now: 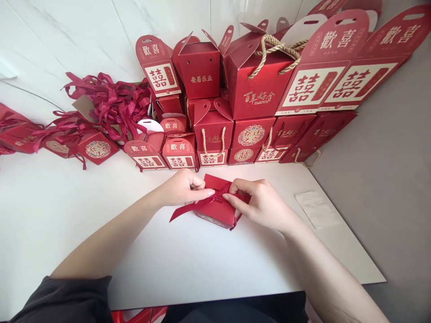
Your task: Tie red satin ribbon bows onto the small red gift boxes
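Observation:
A small red gift box [215, 214] with a patterned front edge sits on the white table, a dark red ribbon [183, 210] crossing its top in a bow or knot. My left hand [183, 188] is at the box's left side, thumb and fingers pinching the ribbon near the knot. From the right, my right hand [257, 199] pinches the ribbon too, its thumb close to the knot. One ribbon tail hangs out at the box's lower left. The ribbon's exact loops are partly hidden by the fingers.
Stacked red boxes [198, 78] stand along the back of the white table [188, 264]. A heap of dark red ribbons [117, 105] lies at the back left, beside ribboned boxes [97, 150]. A white paper or tissue [316, 209] lies near the right edge.

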`<state>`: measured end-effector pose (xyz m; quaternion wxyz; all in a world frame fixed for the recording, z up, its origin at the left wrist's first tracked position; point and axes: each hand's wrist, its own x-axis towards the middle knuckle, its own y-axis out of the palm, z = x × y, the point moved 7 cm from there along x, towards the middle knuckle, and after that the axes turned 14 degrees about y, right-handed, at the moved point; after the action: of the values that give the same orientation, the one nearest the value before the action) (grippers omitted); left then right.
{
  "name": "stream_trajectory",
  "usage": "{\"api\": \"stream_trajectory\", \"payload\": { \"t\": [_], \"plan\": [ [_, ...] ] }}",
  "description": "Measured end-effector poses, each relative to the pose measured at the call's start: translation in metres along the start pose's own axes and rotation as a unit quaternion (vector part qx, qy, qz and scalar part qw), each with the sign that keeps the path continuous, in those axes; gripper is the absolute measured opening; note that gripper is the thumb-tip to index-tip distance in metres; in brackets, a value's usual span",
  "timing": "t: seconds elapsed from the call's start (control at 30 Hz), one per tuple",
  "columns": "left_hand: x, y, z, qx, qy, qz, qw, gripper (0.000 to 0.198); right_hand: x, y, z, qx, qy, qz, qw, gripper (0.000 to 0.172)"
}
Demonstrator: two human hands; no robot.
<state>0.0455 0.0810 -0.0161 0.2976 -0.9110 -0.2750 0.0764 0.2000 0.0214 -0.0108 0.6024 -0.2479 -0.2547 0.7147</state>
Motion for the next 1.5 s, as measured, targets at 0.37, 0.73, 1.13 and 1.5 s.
{"api": "stream_trajectory", "payload": {
  "t": [0.37, 0.73, 1.13, 1.5],
  "plan": [
    [0.002, 0.003, -0.004, 0.059, -0.005, -0.043, 0.997, 0.051, 0.003, 0.017, -0.014, 0.141, 0.175, 0.063, 0.972, 0.04],
    [-0.002, 0.011, 0.007, -0.082, -0.04, 0.03, 0.995, 0.034, 0.0, 0.012, -0.029, 0.212, 0.18, 0.273, 0.921, 0.044],
    [-0.003, 0.01, 0.006, -0.159, -0.03, 0.093, 0.982, 0.035, -0.011, 0.005, -0.052, 0.097, 0.158, 0.415, 0.891, 0.028],
    [-0.005, 0.01, -0.002, -0.136, -0.047, 0.092, 0.985, 0.035, 0.014, -0.018, -0.007, 0.192, -0.108, 0.06, 0.974, 0.006]
  ]
}}
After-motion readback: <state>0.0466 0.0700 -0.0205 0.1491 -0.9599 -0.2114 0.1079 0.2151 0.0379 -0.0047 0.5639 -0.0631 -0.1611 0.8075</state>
